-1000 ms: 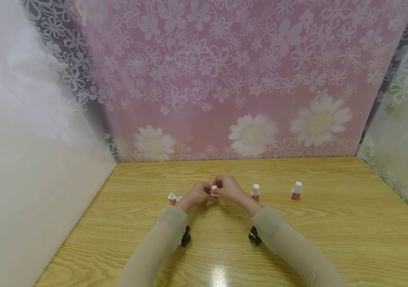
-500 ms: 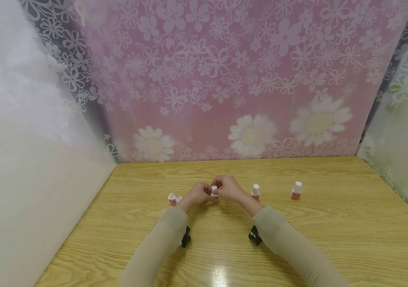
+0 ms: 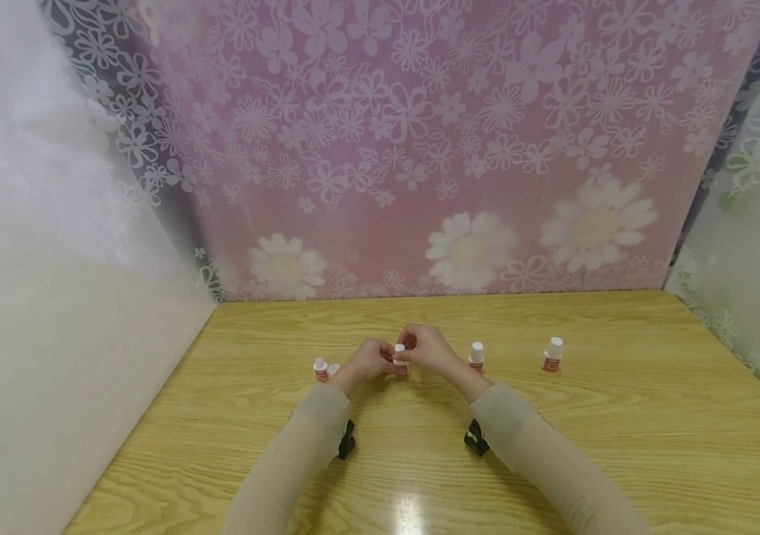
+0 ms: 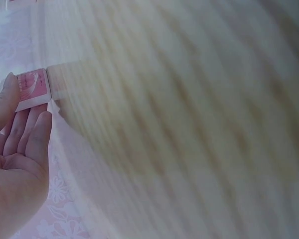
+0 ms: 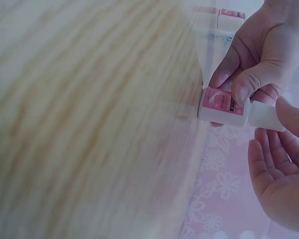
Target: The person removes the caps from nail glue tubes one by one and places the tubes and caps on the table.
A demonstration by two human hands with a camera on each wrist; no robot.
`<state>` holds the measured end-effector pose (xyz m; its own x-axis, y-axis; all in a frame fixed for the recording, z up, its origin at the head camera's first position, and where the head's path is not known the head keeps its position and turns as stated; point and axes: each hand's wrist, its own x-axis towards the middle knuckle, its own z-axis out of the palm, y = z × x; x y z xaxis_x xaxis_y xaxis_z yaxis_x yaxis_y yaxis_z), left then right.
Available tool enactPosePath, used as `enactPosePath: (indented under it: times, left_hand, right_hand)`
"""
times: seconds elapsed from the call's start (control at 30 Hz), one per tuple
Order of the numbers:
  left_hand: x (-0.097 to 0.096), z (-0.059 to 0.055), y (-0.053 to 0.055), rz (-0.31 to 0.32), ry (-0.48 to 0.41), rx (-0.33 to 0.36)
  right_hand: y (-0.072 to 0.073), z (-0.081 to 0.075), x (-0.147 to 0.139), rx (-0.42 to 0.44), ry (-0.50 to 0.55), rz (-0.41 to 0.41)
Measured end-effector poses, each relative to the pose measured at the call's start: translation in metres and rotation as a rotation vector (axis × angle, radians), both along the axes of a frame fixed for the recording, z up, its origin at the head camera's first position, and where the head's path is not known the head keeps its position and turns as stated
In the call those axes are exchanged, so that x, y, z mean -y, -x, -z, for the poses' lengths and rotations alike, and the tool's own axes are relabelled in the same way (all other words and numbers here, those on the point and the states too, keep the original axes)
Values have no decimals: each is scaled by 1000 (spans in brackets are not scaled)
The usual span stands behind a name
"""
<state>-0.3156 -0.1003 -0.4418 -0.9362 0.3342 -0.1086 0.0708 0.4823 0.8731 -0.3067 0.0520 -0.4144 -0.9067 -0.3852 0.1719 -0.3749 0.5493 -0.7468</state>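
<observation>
A small white bottle with a red-pink label [image 5: 223, 105] stands upright on the table between both hands in the head view. My left hand [image 3: 369, 360] holds its body, with thumb and fingers on opposite sides; the left wrist view shows the thumb [image 4: 7, 102] across the label. On the white cap [image 5: 265, 116], my right hand [image 3: 428, 351] pinches with thumb and fingers, as the right wrist view shows. Just beyond my left forearm are two similar bottles, one in plain sight [image 3: 321, 370] and one partly hidden [image 3: 333, 369] by the wrist.
Behind my right wrist stands another capped bottle [image 3: 476, 357], its lower part partly covered. Farther right is one more bottle [image 3: 552, 354]. The wood-grain table [image 3: 406, 461] ends at a pink flowered backdrop [image 3: 366, 245], with pale sheets on both sides.
</observation>
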Motion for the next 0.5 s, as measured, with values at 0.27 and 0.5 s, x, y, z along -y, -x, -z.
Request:
enactPosePath:
  times: [0.27,0.5]
  left_hand:
    - [0,0,-2,6,-41,6]
    - [0,2,0,7,-19,-1]
  right_hand:
    - [1,2,-3,-1,52,-74]
    - [1,4,-6,42,93,-141]
